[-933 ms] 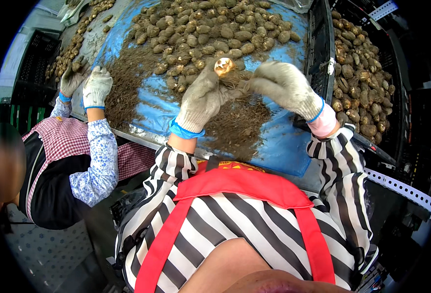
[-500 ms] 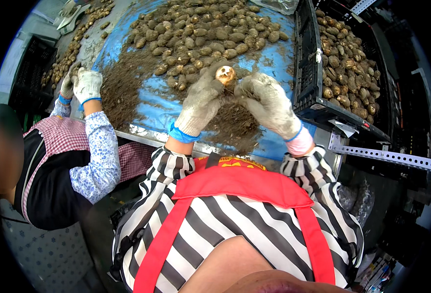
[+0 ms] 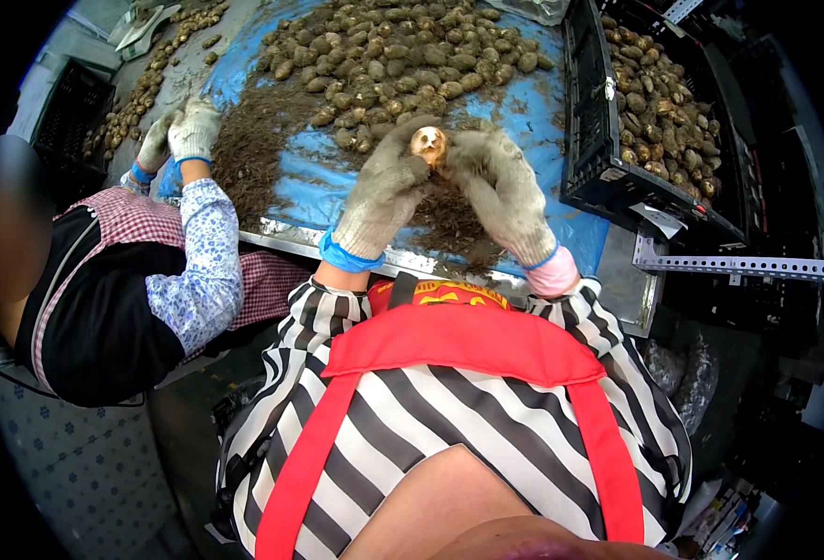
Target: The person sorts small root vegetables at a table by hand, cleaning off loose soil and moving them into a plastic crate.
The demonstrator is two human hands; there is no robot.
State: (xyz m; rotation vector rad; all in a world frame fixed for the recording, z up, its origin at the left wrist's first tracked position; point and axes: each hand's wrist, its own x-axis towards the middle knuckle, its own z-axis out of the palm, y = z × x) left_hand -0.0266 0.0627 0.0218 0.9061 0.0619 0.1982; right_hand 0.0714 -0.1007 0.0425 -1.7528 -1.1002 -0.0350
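Note:
Above the near edge of the table, my left hand [image 3: 379, 201], in a soiled white knit glove, is closed around a small brown taro [image 3: 428, 143]. The taro's pale, cut-looking end faces up. My right hand [image 3: 505, 191], gloved the same way, has its fingers curled in against the taro's right side. Its fingertips are partly hidden, and whether it holds a small tool does not show. Beyond my hands a heap of brown taros [image 3: 412, 65] lies on a blue sheet [image 3: 304, 191]. Loose soil and root fibres [image 3: 454, 229] lie beneath my hands.
At the right stands a black plastic crate [image 3: 587, 177] full of taros, with a perforated metal strip [image 3: 739, 266] nearer me. On my left a co-worker's gloved hands [image 3: 190, 133] work at the same table. More taros [image 3: 122, 121] lie beside a black crate [image 3: 71, 117] at far left.
My right hand has moved left and come against the taro, from which it was slightly apart. The co-worker's hands appear a little further right as the whole view shifts.

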